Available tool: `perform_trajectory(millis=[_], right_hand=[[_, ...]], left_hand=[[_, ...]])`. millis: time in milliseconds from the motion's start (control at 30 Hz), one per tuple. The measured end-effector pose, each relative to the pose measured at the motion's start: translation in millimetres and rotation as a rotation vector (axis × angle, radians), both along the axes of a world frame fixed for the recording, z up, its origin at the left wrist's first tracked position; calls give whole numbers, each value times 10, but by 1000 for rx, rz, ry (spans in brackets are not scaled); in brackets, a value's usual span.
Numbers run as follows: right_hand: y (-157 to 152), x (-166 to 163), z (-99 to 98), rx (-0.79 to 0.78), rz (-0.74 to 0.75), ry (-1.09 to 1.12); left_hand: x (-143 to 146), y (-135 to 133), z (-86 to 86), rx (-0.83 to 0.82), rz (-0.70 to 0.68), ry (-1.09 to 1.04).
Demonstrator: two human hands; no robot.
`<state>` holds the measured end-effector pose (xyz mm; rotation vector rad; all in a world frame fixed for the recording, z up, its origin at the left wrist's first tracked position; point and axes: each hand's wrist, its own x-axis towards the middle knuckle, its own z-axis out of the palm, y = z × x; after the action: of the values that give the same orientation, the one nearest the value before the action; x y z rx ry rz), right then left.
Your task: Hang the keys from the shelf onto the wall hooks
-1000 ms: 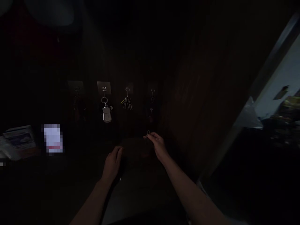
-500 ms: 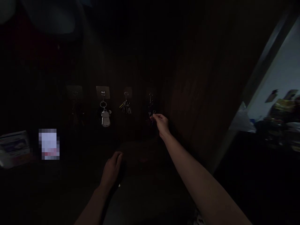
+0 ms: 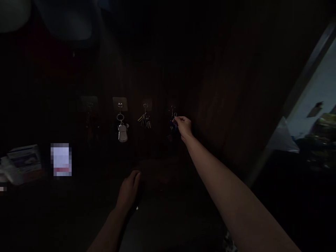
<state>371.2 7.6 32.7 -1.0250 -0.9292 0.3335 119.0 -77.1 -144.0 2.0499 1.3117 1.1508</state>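
My right hand (image 3: 184, 126) pinches the ring of a bunch of keys (image 3: 171, 130) between thumb and fingertips, just under the rightmost wall hook (image 3: 172, 107). The keys hang dark and bluish below my fingers; whether the ring is on the hook I cannot tell. Lower down, my left hand (image 3: 129, 186) is loosely closed above a dark surface, with nothing seen in it. Left of the right hand, another bunch of keys (image 3: 145, 121) hangs from its own hook. A pale bear-shaped key fob (image 3: 122, 133) dangles from the hook beside that.
A dim item hangs from the leftmost hook (image 3: 90, 105). At left stand a box (image 3: 25, 162) and a blurred-out pale rectangle (image 3: 61, 159). Caps or hats (image 3: 65, 24) hang above. To the right are a wooden side panel (image 3: 223, 94) and a plastic bag (image 3: 283, 136).
My right hand has risen with the keys, bringing their ring up close to the rightmost hook. The left hand stays in place. The view has shifted slightly.
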Motion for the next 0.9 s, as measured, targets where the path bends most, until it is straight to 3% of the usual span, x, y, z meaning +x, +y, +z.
perform_trajectory(millis=[233, 500, 700, 900], right_hand=[[123, 48, -19, -43, -11, 0], [86, 51, -243, -82, 16, 10], [-66, 29, -541, -154, 42, 20], [-352, -105, -1018, -236, 127, 4]], left_hand=[[2, -6, 14, -30, -10, -8], [1, 7, -2, -33, 4, 10], [13, -41, 75, -17, -3, 1], [10, -25, 54, -24, 2, 25]])
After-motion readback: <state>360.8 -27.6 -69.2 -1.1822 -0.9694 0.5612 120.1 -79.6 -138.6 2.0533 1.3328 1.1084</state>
